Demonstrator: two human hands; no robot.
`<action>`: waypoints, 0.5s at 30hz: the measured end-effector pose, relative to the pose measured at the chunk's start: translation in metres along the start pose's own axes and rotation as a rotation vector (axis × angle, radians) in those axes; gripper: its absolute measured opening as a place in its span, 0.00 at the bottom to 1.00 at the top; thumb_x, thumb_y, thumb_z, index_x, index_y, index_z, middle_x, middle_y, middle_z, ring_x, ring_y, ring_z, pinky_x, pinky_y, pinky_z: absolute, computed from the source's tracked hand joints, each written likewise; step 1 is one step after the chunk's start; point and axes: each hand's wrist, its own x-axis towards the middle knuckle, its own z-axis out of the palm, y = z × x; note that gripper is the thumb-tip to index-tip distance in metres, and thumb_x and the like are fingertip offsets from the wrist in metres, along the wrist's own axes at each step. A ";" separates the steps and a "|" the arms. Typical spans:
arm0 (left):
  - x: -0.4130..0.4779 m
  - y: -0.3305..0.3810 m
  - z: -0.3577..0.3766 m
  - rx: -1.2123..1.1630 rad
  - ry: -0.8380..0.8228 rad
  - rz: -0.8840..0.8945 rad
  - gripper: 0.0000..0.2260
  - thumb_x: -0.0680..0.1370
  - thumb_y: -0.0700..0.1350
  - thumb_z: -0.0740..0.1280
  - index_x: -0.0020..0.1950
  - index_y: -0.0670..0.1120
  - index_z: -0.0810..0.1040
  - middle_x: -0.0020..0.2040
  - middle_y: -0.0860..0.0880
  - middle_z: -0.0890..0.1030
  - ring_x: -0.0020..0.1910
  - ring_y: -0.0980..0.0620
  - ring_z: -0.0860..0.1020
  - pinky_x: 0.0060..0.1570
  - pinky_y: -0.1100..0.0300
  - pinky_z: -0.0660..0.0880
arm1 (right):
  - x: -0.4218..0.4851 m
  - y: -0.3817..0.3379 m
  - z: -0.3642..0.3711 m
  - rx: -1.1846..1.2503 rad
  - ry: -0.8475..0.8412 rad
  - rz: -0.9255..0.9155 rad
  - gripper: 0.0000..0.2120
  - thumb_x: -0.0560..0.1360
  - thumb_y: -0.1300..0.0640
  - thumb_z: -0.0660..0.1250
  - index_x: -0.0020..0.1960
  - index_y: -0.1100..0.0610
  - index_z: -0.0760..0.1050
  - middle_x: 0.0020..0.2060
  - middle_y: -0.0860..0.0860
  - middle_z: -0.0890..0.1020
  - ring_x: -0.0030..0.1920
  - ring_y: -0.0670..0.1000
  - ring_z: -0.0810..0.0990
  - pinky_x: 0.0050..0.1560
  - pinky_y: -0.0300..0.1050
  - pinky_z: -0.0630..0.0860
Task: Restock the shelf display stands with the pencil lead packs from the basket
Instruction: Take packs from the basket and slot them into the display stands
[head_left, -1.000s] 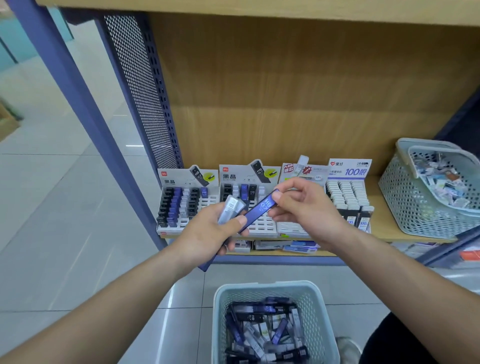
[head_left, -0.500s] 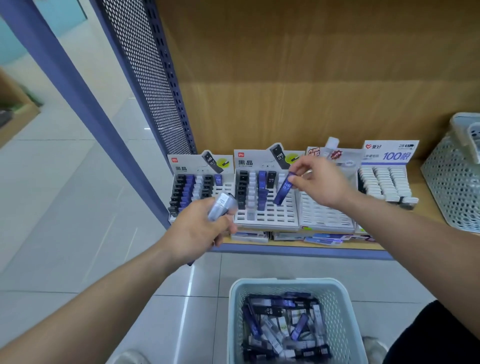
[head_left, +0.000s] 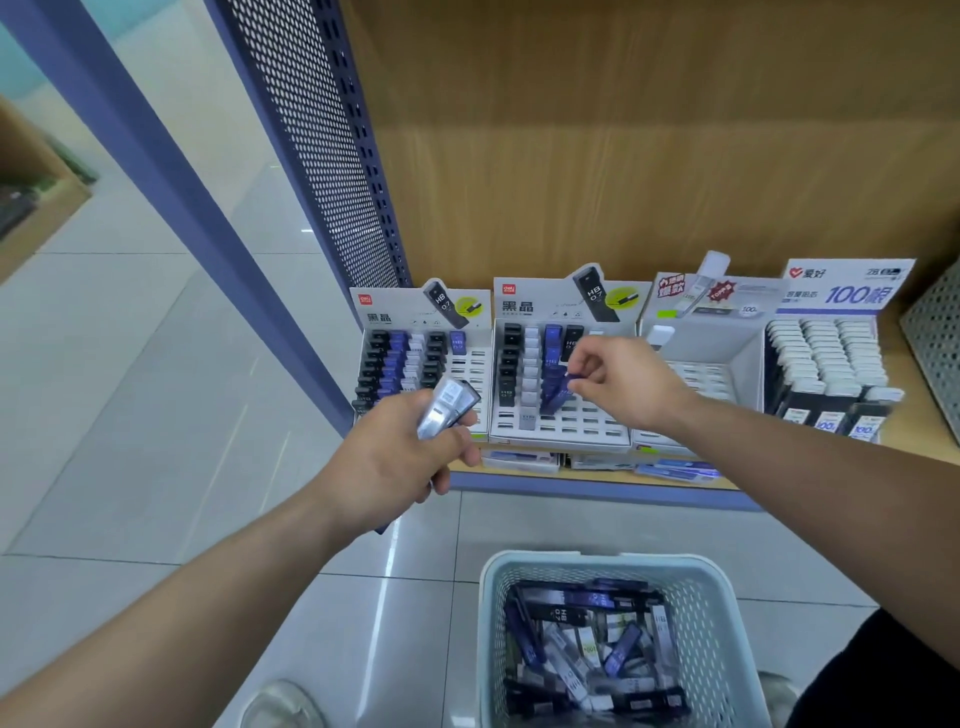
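- Head view: the right grip is pinching one blue pack between thumb and curled fingers. It is holding the pack tilted over the blue column of the middle stand. The pack's lower end seems to be touching the slots, but I cannot tell whether it is seated.
- The left grip is curling round a small bunch of packs, clear and dark ones. Their tops are sticking out toward one o'clock, in front of the left stand.
- First risk, as I judge it: the tilted pack could be catching on a slot lip or a neighbouring blue pack and tipping the row. Hard pressing could be shoving the light card stand back along the shelf.
- Second risk: with attention on the right side, the bunch could be slipping from the left grip and dropping onto the floor rather than into the basket.
- The blue pack is lying at nine o'clock of the right grip, touching its fingertips. The bunch is sitting inside the left grip, toward one o'clock. The remaining stock is lying in the basket at six o'clock, well apart from both.
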 end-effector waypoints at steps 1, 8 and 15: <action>0.000 0.000 -0.001 -0.003 0.000 0.002 0.04 0.82 0.42 0.65 0.54 0.48 0.79 0.41 0.50 0.86 0.28 0.55 0.75 0.28 0.62 0.73 | 0.000 0.001 0.000 -0.006 -0.003 0.002 0.08 0.75 0.63 0.73 0.44 0.53 0.76 0.37 0.47 0.80 0.36 0.44 0.79 0.34 0.26 0.70; -0.004 0.001 -0.004 -0.032 0.003 0.007 0.04 0.81 0.41 0.65 0.53 0.48 0.79 0.42 0.48 0.86 0.28 0.53 0.75 0.28 0.62 0.73 | -0.003 0.001 0.005 -0.069 -0.036 -0.023 0.06 0.74 0.60 0.74 0.44 0.51 0.79 0.37 0.45 0.82 0.38 0.43 0.81 0.36 0.29 0.73; -0.008 0.001 -0.006 -0.056 0.002 0.003 0.04 0.82 0.40 0.65 0.55 0.45 0.78 0.43 0.46 0.86 0.29 0.52 0.74 0.29 0.61 0.73 | 0.001 -0.005 0.019 -0.153 -0.049 -0.031 0.03 0.77 0.59 0.71 0.49 0.54 0.83 0.38 0.43 0.81 0.39 0.41 0.79 0.37 0.28 0.70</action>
